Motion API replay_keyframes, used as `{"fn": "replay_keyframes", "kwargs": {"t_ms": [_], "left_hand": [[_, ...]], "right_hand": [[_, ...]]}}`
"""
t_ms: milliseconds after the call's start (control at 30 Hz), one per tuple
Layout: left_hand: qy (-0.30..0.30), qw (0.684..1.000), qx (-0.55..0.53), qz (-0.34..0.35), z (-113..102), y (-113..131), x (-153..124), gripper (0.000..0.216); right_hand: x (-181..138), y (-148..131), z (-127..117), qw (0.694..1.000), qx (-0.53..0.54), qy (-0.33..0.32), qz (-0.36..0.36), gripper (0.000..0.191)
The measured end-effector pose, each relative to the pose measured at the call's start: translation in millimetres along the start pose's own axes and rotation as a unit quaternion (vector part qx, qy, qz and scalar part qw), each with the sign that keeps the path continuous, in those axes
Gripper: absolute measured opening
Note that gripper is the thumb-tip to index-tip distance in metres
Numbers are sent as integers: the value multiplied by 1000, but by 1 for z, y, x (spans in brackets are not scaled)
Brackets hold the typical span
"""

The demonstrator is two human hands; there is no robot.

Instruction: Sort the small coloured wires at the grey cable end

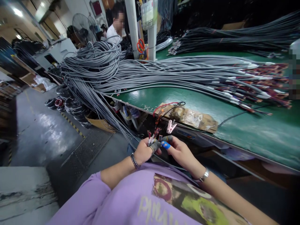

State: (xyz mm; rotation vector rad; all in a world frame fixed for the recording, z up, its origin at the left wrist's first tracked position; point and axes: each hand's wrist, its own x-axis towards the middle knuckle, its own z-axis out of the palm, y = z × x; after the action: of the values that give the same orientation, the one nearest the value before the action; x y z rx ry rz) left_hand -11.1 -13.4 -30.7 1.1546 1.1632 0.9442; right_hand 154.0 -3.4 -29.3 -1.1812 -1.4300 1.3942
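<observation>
Both hands, left hand (pixel 143 151) and right hand (pixel 179 153), pinch the wire ends (pixel 153 135) just below the bench edge (pixel 187 128)

A lilac short-sleeved shirt (pixel 131 203) with a printed patch — maroon, green and pale lettering. The left grip (pixel 144 151) has a dark beaded bracelet at its wrist, the right grip (pixel 180 153) a silver watch — with grey and blue finger cots.

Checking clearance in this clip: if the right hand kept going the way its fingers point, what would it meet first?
The right hand points left toward the left hand, so it would meet the wire ends both hands pinch, then that hand. They are nearly touching; depth is unclear.
</observation>
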Motion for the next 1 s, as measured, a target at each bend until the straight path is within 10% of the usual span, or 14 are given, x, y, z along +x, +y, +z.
{"fn": "replay_keyframes", "kwargs": {"t_ms": [400, 733, 1000], "left_hand": [[-137, 985, 8, -106, 3, 3, -1, 47], [57, 992, -102, -46, 7, -1, -1, 43], [49, 993, -83, -70, 7, 3, -1, 40]], "right_hand": [[-1, 6, -2, 998, 39, -45, 22, 34], [0, -1, -1, 1000, -1, 1, 21, 37], [1, 0, -1, 995, 78, -3, 60, 41]]}}
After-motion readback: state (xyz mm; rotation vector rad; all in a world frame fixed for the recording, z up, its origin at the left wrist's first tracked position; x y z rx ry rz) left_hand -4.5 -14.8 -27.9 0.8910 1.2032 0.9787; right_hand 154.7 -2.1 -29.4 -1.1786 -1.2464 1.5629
